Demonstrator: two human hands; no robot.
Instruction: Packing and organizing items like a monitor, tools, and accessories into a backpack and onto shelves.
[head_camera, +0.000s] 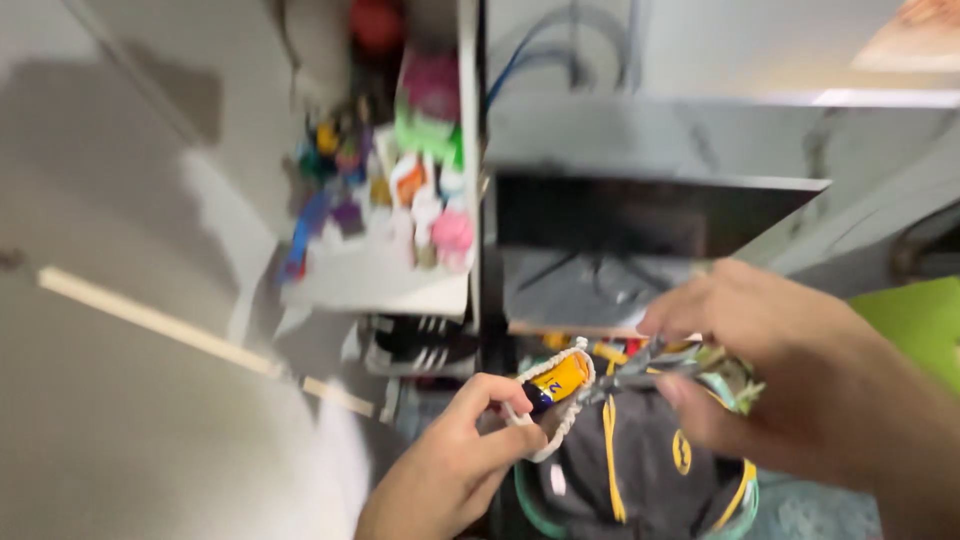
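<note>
Well, everything I see is blurry, so I will only tell the clear bits. Far to the left is a pale grey wall with a long thin wooden strip (150, 318) slanting across it. Next comes a white shelf (375, 290) loaded with small bright toys (400, 180) in pink, green, orange and purple. Under that shelf sits a black shoe with white stripes (415, 345).

Low down, my left hand (450, 465) comes up from the bottom edge. Its fingers (500, 392) are curled and pinch the rim of a little white woven pouch (560, 400). Poking out of the pouch's mouth is a small yellow and dark tube-shaped thing (556, 382); I cannot tell what it is. The pouch hangs in the air, just above a black bag with yellow stripes (650, 460), which sits in a round green-rimmed basket (530, 505).

My right hand (770, 385) is right beside the pouch. Its fingers (680, 320) are closed around a crinkly bunch of shiny wrappers (690, 365), silver, yellow and green. The bunch touches the pouch's opening.

Behind the hands is a dark, flat black screen (640, 215). At the far right edge is a bright green thing (920, 325).
</note>
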